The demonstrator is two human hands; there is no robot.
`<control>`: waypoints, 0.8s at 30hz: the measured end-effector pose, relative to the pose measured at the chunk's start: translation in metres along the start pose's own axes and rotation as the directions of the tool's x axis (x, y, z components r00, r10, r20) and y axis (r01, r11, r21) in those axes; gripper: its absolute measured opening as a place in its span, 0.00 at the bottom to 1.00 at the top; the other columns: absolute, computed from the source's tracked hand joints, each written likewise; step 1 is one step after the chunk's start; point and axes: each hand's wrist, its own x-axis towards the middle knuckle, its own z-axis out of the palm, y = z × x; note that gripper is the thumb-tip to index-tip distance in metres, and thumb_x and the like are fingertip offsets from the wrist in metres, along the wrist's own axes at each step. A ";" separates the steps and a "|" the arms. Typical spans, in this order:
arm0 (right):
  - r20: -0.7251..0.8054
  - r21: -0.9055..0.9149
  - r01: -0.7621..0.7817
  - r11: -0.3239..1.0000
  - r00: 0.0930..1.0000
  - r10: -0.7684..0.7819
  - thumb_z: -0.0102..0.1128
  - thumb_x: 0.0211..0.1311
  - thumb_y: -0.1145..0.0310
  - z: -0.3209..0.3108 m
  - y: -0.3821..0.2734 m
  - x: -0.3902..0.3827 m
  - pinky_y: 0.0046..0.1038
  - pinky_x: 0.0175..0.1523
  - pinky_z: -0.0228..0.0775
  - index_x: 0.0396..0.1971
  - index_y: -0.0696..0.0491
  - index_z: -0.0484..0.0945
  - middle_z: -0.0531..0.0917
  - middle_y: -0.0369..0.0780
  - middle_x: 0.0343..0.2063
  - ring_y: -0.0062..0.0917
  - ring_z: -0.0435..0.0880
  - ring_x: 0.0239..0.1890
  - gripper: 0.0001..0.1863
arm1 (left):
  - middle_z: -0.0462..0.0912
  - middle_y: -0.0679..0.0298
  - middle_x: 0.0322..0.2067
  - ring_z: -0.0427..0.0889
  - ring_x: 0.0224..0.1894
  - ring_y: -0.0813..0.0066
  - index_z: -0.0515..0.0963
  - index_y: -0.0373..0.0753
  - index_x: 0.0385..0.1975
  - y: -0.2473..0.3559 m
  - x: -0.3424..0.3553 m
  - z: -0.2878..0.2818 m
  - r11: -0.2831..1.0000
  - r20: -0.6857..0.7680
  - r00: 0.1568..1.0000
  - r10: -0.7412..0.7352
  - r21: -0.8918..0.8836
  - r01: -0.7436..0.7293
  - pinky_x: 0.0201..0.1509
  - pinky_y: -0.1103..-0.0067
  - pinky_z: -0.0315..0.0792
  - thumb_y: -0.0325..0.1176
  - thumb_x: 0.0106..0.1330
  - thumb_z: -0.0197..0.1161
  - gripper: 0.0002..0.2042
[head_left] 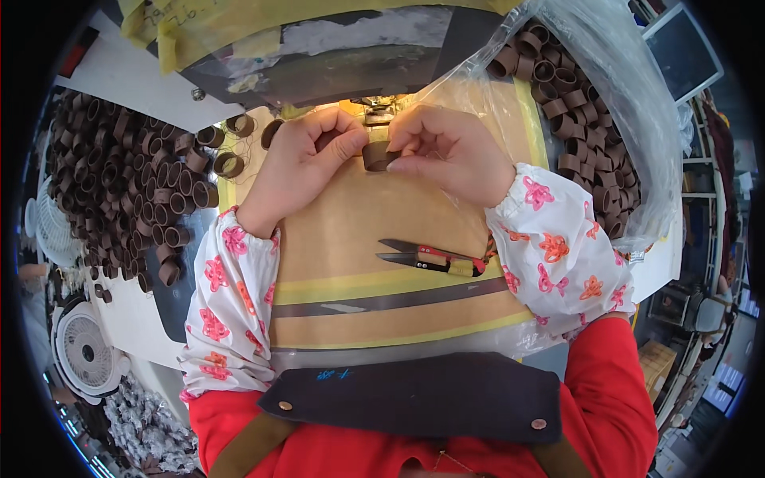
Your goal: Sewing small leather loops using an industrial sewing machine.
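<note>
Under the lit needle area of a sewing machine (pixel 380 111), I hold a small brown ring-shaped band (pixel 375 157) by both sides. My left hand (pixel 312 159) has its thumb and curled fingers closed at the band's left edge. At the right edge, my right hand (pixel 454 153) pinches it between thumb and fingertips. The band's far part lies close to the machine's foot; whether the foot presses on it cannot be made out. A pair of red and black thread snips (pixel 434 258) rests on the tan work surface (pixel 327 231), nearer to me, with its blades pointing left.
A large heap of brown bands (pixel 135 167) lies to the left, with a few loose ones (pixel 229 165) by my left wrist. More bands (pixel 586 119) fill a clear plastic bag (pixel 649 103) on the right. The machine's dark body (pixel 343 60) spans the far side.
</note>
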 end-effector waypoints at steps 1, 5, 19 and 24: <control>0.011 0.025 -0.060 0.998 0.998 0.060 0.60 0.49 0.80 0.001 -0.001 0.000 0.16 0.32 0.68 0.34 0.58 0.73 0.76 0.33 0.31 0.12 0.73 0.30 0.11 | 0.72 0.73 0.20 0.64 0.22 0.91 0.74 0.34 0.29 -0.001 0.000 0.003 0.999 -0.028 1.000 -0.004 -0.039 0.003 0.24 0.89 0.60 0.33 0.58 0.60 0.08; -0.151 -0.067 -0.098 0.993 0.985 0.087 0.59 0.50 0.80 0.004 -0.008 0.002 0.16 0.30 0.68 0.33 0.59 0.73 0.76 0.33 0.30 0.13 0.74 0.29 0.09 | 0.72 0.73 0.19 0.64 0.21 0.91 0.75 0.33 0.31 -0.002 0.000 0.009 1.000 -0.123 0.992 0.014 -0.003 -0.014 0.23 0.89 0.60 0.31 0.55 0.63 0.09; -0.236 -0.496 0.180 0.850 0.914 -0.331 0.60 0.47 0.75 0.006 0.000 0.019 0.25 0.27 0.66 0.27 0.59 0.77 0.76 0.42 0.20 0.28 0.76 0.21 0.06 | 0.78 0.63 0.17 0.75 0.19 0.79 0.79 0.32 0.28 -0.006 0.010 0.024 0.969 -0.357 0.933 0.041 0.243 0.050 0.24 0.82 0.67 0.34 0.49 0.66 0.12; -0.255 -0.442 0.106 0.891 0.937 -0.239 0.59 0.48 0.73 0.004 0.004 0.024 0.25 0.24 0.62 0.27 0.60 0.78 0.75 0.43 0.16 0.25 0.73 0.18 0.07 | 0.77 0.70 0.18 0.71 0.22 0.92 0.78 0.31 0.32 -0.007 0.014 0.022 0.970 -0.317 0.943 -0.106 0.175 0.168 0.26 0.90 0.66 0.32 0.53 0.65 0.11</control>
